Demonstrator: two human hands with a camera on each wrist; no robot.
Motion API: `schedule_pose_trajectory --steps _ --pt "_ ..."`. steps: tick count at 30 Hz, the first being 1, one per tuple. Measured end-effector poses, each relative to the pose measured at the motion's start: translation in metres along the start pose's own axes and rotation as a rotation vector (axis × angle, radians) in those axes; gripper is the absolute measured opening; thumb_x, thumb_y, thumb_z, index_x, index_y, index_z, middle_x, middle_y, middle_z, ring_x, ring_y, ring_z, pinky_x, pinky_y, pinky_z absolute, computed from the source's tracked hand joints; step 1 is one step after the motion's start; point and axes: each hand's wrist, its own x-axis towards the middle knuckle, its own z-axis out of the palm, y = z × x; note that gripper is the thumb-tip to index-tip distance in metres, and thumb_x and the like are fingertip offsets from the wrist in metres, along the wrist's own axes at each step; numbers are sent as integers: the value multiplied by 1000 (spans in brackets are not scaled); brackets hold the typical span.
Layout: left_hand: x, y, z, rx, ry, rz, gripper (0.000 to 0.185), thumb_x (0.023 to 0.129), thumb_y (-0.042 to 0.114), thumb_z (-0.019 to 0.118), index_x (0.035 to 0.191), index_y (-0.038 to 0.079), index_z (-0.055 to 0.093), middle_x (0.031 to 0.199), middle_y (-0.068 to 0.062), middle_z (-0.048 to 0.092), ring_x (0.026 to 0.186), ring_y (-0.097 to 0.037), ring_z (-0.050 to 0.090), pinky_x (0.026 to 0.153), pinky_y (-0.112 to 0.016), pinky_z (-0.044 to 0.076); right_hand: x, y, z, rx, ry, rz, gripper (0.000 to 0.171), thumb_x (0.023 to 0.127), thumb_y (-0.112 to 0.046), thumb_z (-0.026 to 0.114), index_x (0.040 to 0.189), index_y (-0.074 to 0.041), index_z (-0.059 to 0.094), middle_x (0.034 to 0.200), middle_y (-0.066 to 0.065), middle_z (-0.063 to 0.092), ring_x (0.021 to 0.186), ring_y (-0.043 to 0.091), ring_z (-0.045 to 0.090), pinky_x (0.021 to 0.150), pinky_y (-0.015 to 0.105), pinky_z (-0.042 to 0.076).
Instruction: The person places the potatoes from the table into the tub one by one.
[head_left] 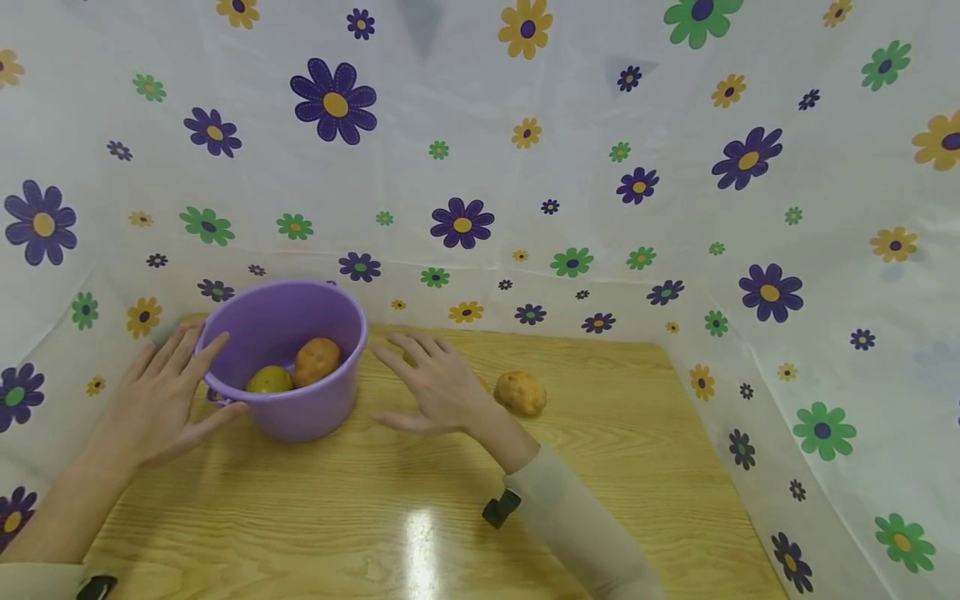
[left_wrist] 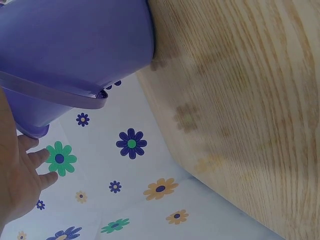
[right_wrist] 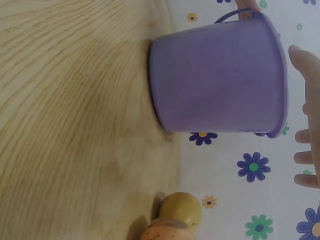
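Observation:
A purple bucket (head_left: 303,421) stands upright on the wooden table. Inside it lie a brown potato (head_left: 317,362) and a yellow-green round item (head_left: 269,380), its kind unclear. My left hand (head_left: 161,400) is at the bucket's left rim, fingers extended and thumb spread; firm contact cannot be made out. To the right of the bucket, my right hand (head_left: 438,387) hovers apart from it, fingers spread and holding nothing. Beyond that wrist, another potato (head_left: 521,393) rests on the table, beside a mostly hidden item. The right wrist view shows a yellowish round item (right_wrist: 181,210) next to a speckled brown one (right_wrist: 167,231).
The wooden table (head_left: 600,467) has a pale flower-patterned sheet (head_left: 480,100) rising behind it and along its sides. The bucket's purple handle (left_wrist: 55,92) hangs down along its outer side.

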Motion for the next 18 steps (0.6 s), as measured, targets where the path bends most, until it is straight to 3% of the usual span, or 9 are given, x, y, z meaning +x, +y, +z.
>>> schedule_pose_trajectory --steps 18 --pt "2 1 -3 -11 5 2 100 92 67 64 168 13 27 179 -17 10 165 -43 14 138 -53 -4 -31 8 20 -18 -156 101 98 84 -82 60 159 -19 47 154 11 58 132 28 62 102 42 60"
